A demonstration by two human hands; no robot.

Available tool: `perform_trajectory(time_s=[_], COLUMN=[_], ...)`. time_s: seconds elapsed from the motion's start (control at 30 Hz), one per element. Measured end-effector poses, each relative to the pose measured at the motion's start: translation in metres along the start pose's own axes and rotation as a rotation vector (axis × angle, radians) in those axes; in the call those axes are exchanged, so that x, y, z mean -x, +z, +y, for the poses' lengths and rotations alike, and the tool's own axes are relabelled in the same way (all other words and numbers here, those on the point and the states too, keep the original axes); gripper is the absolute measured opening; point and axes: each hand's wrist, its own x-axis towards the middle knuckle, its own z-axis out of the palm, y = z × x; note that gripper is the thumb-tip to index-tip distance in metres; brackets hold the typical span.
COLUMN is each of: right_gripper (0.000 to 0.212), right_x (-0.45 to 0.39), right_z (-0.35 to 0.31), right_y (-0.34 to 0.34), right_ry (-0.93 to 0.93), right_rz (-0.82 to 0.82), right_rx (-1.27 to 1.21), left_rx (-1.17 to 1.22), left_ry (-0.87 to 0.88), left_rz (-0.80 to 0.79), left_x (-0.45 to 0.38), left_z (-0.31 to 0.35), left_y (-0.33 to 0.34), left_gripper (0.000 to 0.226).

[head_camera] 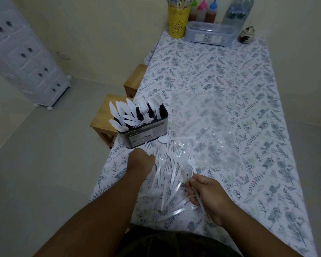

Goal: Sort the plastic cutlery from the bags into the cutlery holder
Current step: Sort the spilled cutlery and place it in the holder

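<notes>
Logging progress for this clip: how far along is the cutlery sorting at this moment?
Partly done. The cutlery holder already stands full of knives, forks and spoons in separate sections. In hand: the right hand grips a few forks, while the left hand reaches into the loose pile on the table. Left: that pile of forks and spoons, and one spoon beside the holder. An emptied clear bag lies beyond.

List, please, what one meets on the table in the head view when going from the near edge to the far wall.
Right hand holding forks → loose pile of forks → cutlery holder → clear plastic bags → lidded plastic box → sauce bottles at the wall.
</notes>
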Motion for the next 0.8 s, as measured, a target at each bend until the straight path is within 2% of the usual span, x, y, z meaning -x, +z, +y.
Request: perform_trajectory(time_s=[0.13,0.27,0.37,0.47,0.57,0.63,0.73,0.8], right_gripper=[0.02,0.026,0.033,0.028,0.023,0.018,0.018,0.022], right_x=[-0.003,-0.011,-0.01,-0.003,-0.001,0.0,0.0,-0.001], right_z=[-0.005,-0.01,-0.009,-0.008,-0.004,0.002,0.008,0.009], right_y=[0.001,0.012,0.022,0.023,0.016,0.012,0.009,0.006], right_ry=[-0.021,0.03,0.037,0.049,0.067,0.056,0.058,0.051], right_rz=[-0.007,-0.03,-0.09,-0.066,-0.055,-0.056,-0.004,0.04], right_rx=[-0.078,-0.252,-0.314,-0.334,-0.289,-0.136,-0.058,-0.05], left_rx=[0.018,0.144,0.177,0.09,-0.046,-0.055,-0.044,-0.093], left_ry=[0.169,0.339,0.446,0.553,0.673,0.635,0.392,0.286], left_rz=[0.011,-0.146,-0.186,-0.269,-0.38,-0.294,-0.1,-0.096], left_x=[0.028,0.078,0.094,0.096,0.095,0.089,0.07,0.056], left_z=[0.009,0.019,0.021,0.02,0.015,0.011,-0.002,-0.012], left_y=[-0.01,-0.006,0.003,0.005,0.006,0.006,0.006,0.007], left_gripper=[0.027,0.014,0.017,0.025,0.022,0.019,0.01,0.019])
